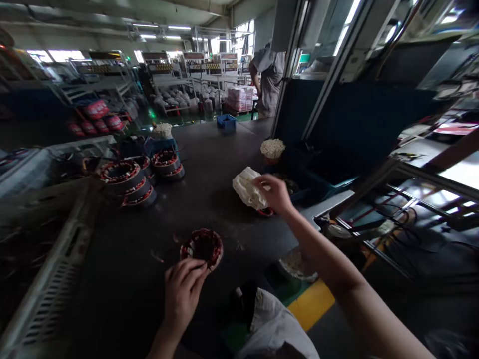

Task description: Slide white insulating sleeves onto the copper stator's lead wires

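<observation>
A ring-shaped motor stator [215,254] with dark red windings lies on the dark table in front of me. My left hand [185,286] grips its near rim, fingers bent together over the edge. Farther right, my right hand [275,193] is at a crumpled white bag [247,187], thumb and fingers curled in a pinch at its side. Whatever those fingertips hold is too small or hidden to name. Under the bag shows a bit of something red [265,212]. Short loose wire ends lie close to the stator.
Stacked stators [129,182] stand at the table's left. A bundle of pale sticks [272,148] and dark blue bins [325,174] are at the right. A small blue crate [226,122] sits at the far end, with a person [269,80] behind. A slotted plastic crate [56,279] borders the left.
</observation>
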`<state>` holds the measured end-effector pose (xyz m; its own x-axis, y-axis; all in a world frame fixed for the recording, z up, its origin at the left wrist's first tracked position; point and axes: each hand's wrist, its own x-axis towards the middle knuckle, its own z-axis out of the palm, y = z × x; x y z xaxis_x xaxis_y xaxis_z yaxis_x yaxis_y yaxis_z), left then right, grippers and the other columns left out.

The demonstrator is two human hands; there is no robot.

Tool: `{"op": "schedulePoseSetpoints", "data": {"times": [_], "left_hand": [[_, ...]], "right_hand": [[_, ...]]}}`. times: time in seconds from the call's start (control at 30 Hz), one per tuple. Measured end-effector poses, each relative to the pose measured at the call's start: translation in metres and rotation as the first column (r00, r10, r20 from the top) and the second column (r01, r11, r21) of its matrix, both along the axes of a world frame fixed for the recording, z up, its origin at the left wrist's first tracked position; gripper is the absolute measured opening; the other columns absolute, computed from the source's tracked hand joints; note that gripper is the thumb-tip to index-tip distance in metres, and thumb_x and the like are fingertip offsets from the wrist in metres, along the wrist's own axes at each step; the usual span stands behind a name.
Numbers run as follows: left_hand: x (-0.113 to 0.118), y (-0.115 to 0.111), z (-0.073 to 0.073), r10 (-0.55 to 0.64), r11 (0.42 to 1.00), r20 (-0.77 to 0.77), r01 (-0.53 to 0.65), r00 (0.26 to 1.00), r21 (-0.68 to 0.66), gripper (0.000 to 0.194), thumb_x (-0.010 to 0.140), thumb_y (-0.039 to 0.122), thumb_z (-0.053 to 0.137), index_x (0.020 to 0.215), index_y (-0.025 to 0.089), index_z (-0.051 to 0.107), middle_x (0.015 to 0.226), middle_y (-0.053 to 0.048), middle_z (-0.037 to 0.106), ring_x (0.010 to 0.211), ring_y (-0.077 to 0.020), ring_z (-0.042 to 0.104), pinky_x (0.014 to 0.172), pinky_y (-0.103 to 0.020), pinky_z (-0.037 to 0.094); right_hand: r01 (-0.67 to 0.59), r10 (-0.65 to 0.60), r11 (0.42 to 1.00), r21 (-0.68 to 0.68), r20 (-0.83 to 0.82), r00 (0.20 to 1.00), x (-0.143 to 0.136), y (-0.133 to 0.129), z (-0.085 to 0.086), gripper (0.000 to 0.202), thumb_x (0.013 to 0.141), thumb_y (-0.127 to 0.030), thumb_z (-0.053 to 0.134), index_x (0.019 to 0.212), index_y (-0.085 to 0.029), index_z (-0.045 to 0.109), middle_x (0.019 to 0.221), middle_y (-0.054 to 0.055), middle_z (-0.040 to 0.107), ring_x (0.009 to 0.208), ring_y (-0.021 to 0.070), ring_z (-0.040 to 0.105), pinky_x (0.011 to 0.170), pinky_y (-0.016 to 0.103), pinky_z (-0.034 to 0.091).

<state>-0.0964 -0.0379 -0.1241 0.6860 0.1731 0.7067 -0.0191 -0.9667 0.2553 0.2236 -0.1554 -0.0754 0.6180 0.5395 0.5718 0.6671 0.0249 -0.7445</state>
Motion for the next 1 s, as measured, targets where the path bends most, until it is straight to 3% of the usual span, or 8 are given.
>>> {"op": "schedulePoseSetpoints", "data": {"times": [0.1, 0.23, 0.33, 0.63, 0.73, 0.8, 0.87, 1.0], "left_hand": [[0.003, -0.016, -0.005, 0.11, 0.99, 0.054, -0.114, 0.992, 0.08, 0.015, 0.101, 0.019, 0.051, 0.096, 0.022, 0.065, 0.098, -0.002, 0.069, 0.092, -0.02, 0.064, 0.084, -0.035, 0.037], [0.005, -0.019, -0.011, 0.117, 0.985, 0.06, -0.123, 0.991, 0.118, 0.014, 0.099, 0.016, 0.052, 0.103, 0.02, 0.065, 0.107, -0.005, 0.069, 0.105, -0.0251, 0.062, 0.103, -0.044, 0.032], [0.004, -0.013, -0.012, 0.072, 0.992, 0.036, -0.075, 0.997, 0.101, 0.016, 0.099, 0.013, 0.05, 0.104, 0.02, 0.064, 0.104, -0.004, 0.069, 0.101, -0.0219, 0.063, 0.106, -0.042, 0.031], [0.005, -0.012, -0.012, 0.057, 0.997, 0.019, -0.058, 0.998, 0.057, 0.014, 0.1, 0.013, 0.051, 0.099, 0.02, 0.063, 0.098, -0.002, 0.068, 0.094, -0.0192, 0.063, 0.098, -0.038, 0.036], [0.006, -0.013, -0.012, 0.056, 0.998, 0.025, -0.057, 0.998, 0.017, 0.011, 0.099, 0.014, 0.053, 0.099, 0.02, 0.062, 0.098, -0.003, 0.068, 0.095, -0.0202, 0.062, 0.097, -0.039, 0.037], [0.007, -0.015, -0.012, 0.07, 0.997, 0.009, -0.07, 0.998, -0.031, 0.008, 0.099, 0.016, 0.054, 0.099, 0.02, 0.061, 0.099, -0.003, 0.068, 0.096, -0.0209, 0.062, 0.098, -0.04, 0.038], [0.007, -0.02, -0.012, 0.089, 0.993, -0.008, -0.089, 0.996, -0.077, 0.006, 0.099, 0.018, 0.055, 0.1, 0.02, 0.061, 0.099, -0.003, 0.068, 0.096, -0.0211, 0.062, 0.098, -0.041, 0.039], [0.006, -0.027, -0.014, 0.116, 0.984, -0.024, -0.119, 0.993, -0.13, 0.005, 0.098, 0.019, 0.056, 0.099, 0.021, 0.061, 0.105, -0.004, 0.068, 0.104, -0.0221, 0.061, 0.1, -0.044, 0.041]], "right_hand": [[0.386, -0.388, 0.922, -0.037, -0.127, 0.913, 0.092, 0.008, 0.002, 0.029, 0.083, -0.038, 0.058, 0.088, -0.01, 0.065, 0.078, 0.011, 0.064, 0.074, 0.0241, 0.06, 0.07, 0.037, 0.05], [0.613, -0.621, 0.783, -0.1, -0.135, 0.772, 0.159, 0.031, 0.001, 0.019, 0.072, -0.019, 0.064, 0.09, -0.011, 0.066, 0.087, 0.011, 0.063, 0.085, 0.0247, 0.058, 0.086, 0.041, 0.047], [0.648, -0.653, 0.757, -0.08, -0.102, 0.75, 0.173, 0.039, 0.0, 0.019, 0.073, -0.014, 0.065, 0.091, -0.012, 0.069, 0.1, 0.013, 0.06, 0.091, 0.0243, 0.056, 0.091, 0.041, 0.045], [0.52, -0.519, 0.852, 0.067, -0.031, 0.854, 0.194, 0.03, 0.003, 0.009, 0.081, -0.017, 0.065, 0.079, -0.009, 0.066, 0.095, 0.008, 0.061, 0.078, 0.009, 0.056, 0.079, 0.021, 0.044], [0.444, -0.44, 0.875, 0.194, -0.068, 0.896, 0.169, 0.023, 0.019, 0.014, 0.095, -0.018, 0.046, 0.101, -0.012, 0.057, 0.098, 0.008, 0.064, 0.073, 0.0104, 0.062, 0.071, 0.024, 0.05], [0.256, -0.247, 0.885, 0.388, -0.073, 0.966, 0.127, 0.012, 0.028, 0.014, 0.099, -0.022, 0.041, 0.108, -0.017, 0.05, 0.092, 0.007, 0.066, 0.067, 0.0132, 0.064, 0.065, 0.029, 0.054], [0.095, -0.106, 0.877, 0.471, -0.003, 0.994, 0.067, -0.005, 0.03, 0.012, 0.098, -0.029, 0.051, 0.105, -0.019, 0.051, 0.092, 0.006, 0.067, 0.073, 0.0161, 0.067, 0.07, 0.033, 0.057], [-0.17, 0.118, 0.949, 0.264, 0.201, 0.972, -0.059, -0.054, 0.008, 0.02, 0.094, -0.014, 0.057, 0.11, -0.024, 0.062, 0.091, 0.003, 0.07, 0.082, 0.0158, 0.068, 0.072, 0.028, 0.058]]}}
